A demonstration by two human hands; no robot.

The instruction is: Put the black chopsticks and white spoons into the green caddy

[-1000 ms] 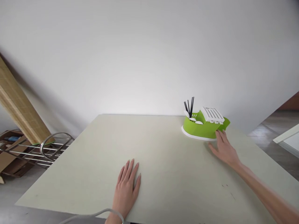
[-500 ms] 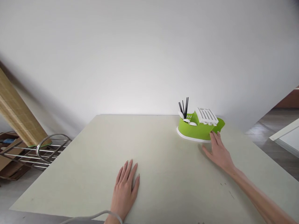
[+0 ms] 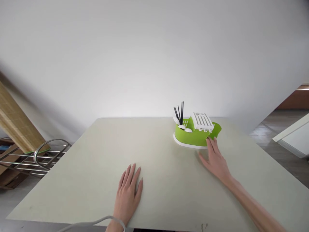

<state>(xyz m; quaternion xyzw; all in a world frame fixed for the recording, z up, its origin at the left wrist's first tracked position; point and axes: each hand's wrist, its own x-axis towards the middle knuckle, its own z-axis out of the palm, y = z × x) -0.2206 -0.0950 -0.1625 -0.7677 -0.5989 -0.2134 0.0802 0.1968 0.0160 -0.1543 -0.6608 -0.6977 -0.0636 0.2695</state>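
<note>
At loosely spread fingertips of right hand [image 3: 216, 162], green cutlery caddy [image 3: 193, 138] may tip if shoved high; left hand [image 3: 126, 196] flat, fingers parted.

Wall [image 3: 145, 64]: white, at the back.
Rack [image 3: 35, 157]: metal bars, far left.
Roll [image 3: 19, 122]: tan, leaning, lower end at the rack.
Box [image 3: 16, 180]: brown cardboard, below the rack.
Cable [image 3: 83, 224]: pale, curved, near the front.
</note>
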